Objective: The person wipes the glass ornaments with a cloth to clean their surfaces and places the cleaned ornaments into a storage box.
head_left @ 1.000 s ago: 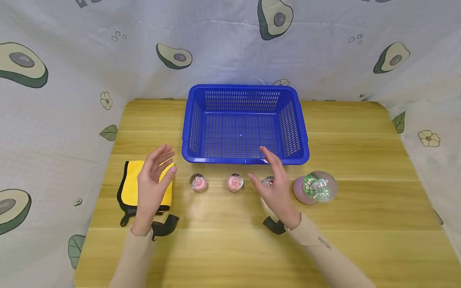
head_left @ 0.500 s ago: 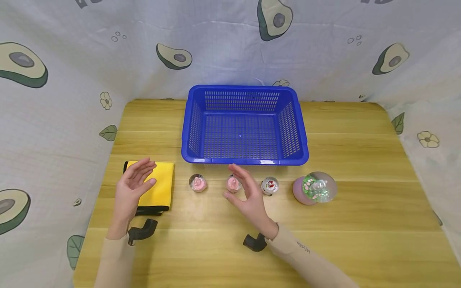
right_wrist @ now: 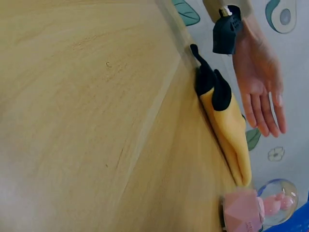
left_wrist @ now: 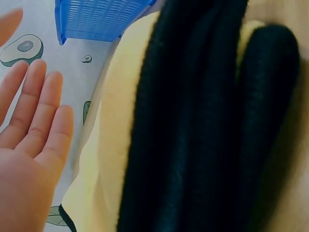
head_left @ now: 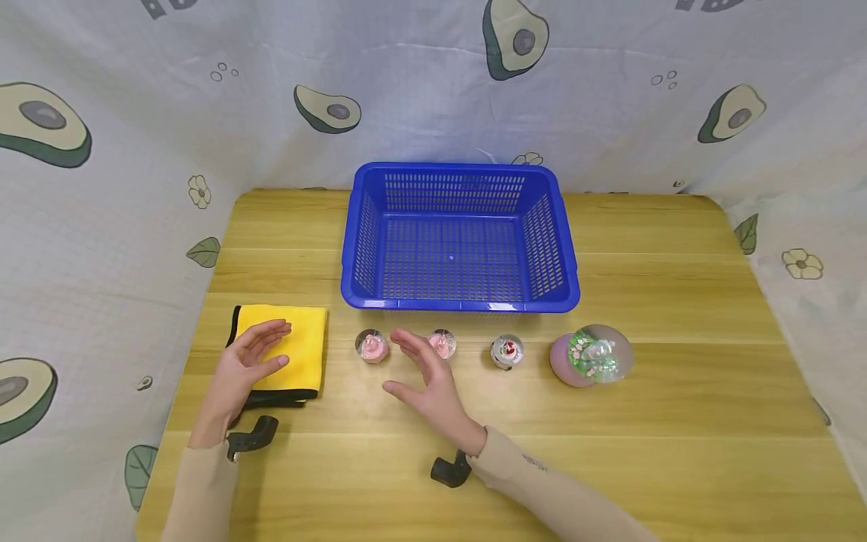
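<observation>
My left hand (head_left: pixel 247 369) hovers over the folded yellow cloth (head_left: pixel 302 339) with black edging, fingers extended and holding nothing. In the left wrist view the cloth's thick black edge (left_wrist: pixel 188 121) fills the middle, beside the hand (left_wrist: pixel 34 140). My right hand (head_left: pixel 433 391) is above the table with thumb and fingers spread apart, gripping nothing. It is nearest to two small snow globes with pink bases, the left one (head_left: pixel 372 346) and the middle one (head_left: pixel 443 345), which its fingers partly cover. The right wrist view shows one pink globe (right_wrist: pixel 244 210) upright on its faceted base.
A blue plastic basket (head_left: pixel 460 306) stands at the back of the wooden table (head_left: pixel 650 467). To the right are a small snow globe with a red and white figure (head_left: pixel 507 351) and a larger globe with a purple base (head_left: pixel 567 360). Avocado-print fabric (head_left: pixel 420 83) hangs behind.
Both hands have moved left. The left hand went from the cloth's right part to over its left part. My right hand passed from the red-figured globe to between the two pink globes.
</observation>
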Action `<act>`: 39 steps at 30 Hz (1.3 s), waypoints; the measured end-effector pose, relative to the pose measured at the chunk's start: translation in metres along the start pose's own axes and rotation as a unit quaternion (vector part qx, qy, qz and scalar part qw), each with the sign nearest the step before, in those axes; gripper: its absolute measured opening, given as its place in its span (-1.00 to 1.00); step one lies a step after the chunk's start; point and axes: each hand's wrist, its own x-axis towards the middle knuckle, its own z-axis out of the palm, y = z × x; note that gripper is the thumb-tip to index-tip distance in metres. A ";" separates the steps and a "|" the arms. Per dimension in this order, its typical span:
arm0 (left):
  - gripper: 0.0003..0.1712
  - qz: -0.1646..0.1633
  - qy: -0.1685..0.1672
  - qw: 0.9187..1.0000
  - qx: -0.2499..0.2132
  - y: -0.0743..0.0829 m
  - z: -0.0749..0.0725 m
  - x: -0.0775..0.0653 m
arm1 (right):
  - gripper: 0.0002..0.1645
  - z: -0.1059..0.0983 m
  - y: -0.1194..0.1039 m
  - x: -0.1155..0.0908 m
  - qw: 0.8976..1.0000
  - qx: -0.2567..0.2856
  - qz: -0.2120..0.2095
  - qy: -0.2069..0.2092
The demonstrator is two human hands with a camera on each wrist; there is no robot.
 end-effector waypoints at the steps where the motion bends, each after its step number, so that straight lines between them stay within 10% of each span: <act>1: -0.42 -0.002 -0.003 1.000 0.001 0.000 0.000 0.000 | -0.13 0.001 0.001 0.000 1.000 0.002 0.006 0.001; 14: -0.42 0.006 -0.034 0.999 0.019 -0.004 -0.007 0.002 | -0.18 0.012 -0.009 0.013 0.996 -0.019 0.085 0.007; 31: -0.37 -0.048 -0.075 0.984 0.152 -0.018 -0.014 0.008 | -0.22 0.018 0.005 0.025 0.987 -0.036 0.157 0.003; 39: -0.26 -0.048 -0.110 0.960 0.252 -0.022 -0.011 0.012 | -0.21 0.021 0.021 0.027 0.986 -0.062 0.156 0.013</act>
